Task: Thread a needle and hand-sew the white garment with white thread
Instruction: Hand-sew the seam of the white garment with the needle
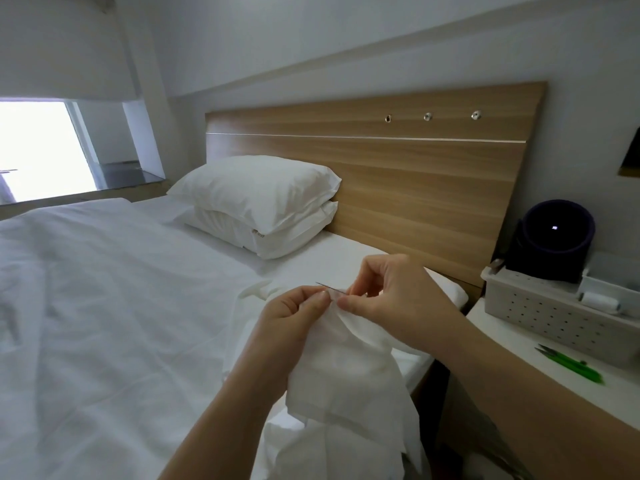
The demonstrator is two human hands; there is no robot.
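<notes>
Nearest to me hangs the thin white cloth garment (pixel 346 393), bunched and draping down from both my hands over the edge of the white-sheeted bed (pixel 104 306). My left hand (pixel 294 313) has its fingers curled, and thumb and forefinger pinch the top fold of the garment. My right hand (pixel 391 296) meets it from the other side: its thumb and forefinger are closed on the rear end of the thin steel needle (pixel 330 288), right at the fabric's raised edge, while its other fingers are bent above. The needle lies nearly level across my left fingertips, its point sticking out up and to the left. I cannot make out any thread on it; it is too fine to see against the white.

Beyond my hands, two white pillows (pixel 256 192) are stacked against the light wooden headboard (pixel 415 174). To my right stands a white bedside table (pixel 554 379). On it lie green-handled thread snips (pixel 568 367), just in front of a white perforated plastic basket (pixel 540 313). A spool of white thread (pixel 601 303) rests on its side at the basket's right end. Behind the basket sits a dark round speaker (pixel 554 240) with a small lit dot. Far left, a bright window (pixel 34 150) glares under a white blind.
</notes>
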